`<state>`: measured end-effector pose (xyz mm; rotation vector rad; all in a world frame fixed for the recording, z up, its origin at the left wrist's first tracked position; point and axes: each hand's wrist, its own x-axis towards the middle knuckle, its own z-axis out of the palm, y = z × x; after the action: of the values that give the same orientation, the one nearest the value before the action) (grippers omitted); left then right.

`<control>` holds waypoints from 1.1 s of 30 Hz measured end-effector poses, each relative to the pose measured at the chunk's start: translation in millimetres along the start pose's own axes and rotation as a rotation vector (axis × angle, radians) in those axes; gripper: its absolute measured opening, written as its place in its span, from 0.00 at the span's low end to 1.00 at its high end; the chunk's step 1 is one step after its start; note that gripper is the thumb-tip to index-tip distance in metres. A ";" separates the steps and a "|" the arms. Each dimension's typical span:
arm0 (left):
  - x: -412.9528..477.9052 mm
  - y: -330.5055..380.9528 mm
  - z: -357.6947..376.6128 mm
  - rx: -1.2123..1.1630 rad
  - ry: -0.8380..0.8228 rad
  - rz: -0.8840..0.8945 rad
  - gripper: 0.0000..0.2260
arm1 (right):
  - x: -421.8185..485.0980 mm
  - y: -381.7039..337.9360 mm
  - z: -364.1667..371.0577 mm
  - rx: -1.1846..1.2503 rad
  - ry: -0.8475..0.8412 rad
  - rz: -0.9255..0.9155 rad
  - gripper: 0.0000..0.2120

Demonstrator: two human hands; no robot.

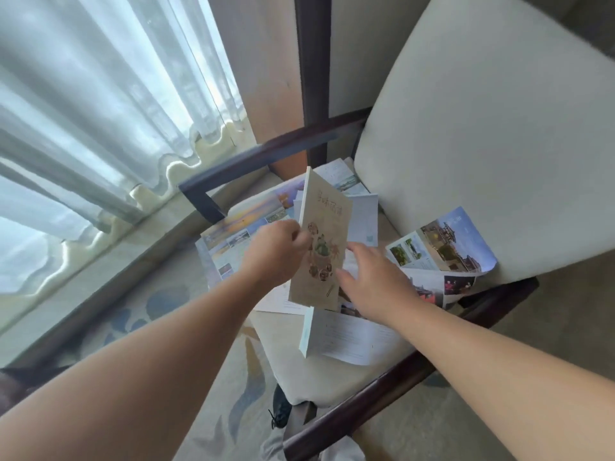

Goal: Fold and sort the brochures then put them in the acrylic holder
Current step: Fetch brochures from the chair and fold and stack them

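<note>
Pinched between thumb and fingers, the tan brochure (324, 241) hangs from the left hand (276, 252), which grips its left edge about halfway down. The right hand (376, 282) is spread open, fingers apart, holding nothing; its fingertips sit just beside the brochure's lower right edge.

This looks like the sorting step: one folded piece is lifted clear of the loose pile on the chair seat (319, 380). The brochure stands nearly upright, cover facing the camera, its long axis running from 12 o'clock down to 6 o'clock with a slight lean toward 1.

Around it lie unfolded sheets: a photo spread (243, 227) at 9 o'clock, a blue-sky leaflet (446, 244) at 3 o'clock, and a white folded sheet (346, 337) at 6 o'clock.

No acrylic holder is in view, so the next move probably calls for gathering or folding another sheet with the free hand first.
</note>
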<state>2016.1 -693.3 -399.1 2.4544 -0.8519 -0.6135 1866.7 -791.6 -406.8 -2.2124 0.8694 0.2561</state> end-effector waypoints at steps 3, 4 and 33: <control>-18.8 -2.4 -35.8 -0.234 0.096 -0.028 0.16 | 4.0 -26.8 -8.1 0.087 0.051 0.034 0.26; -25.8 -4.5 -46.4 -0.330 0.121 -0.053 0.15 | 5.6 -37.2 -10.2 0.128 0.060 0.040 0.27; -399.6 -454.0 -204.9 -0.421 0.420 -0.813 0.18 | -153.1 -420.1 383.1 -0.167 -0.383 -0.244 0.11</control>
<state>2049.3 -55.6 -388.2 2.3232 0.4349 -0.4365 2056.4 -235.0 -378.2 -2.2880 0.3784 0.6280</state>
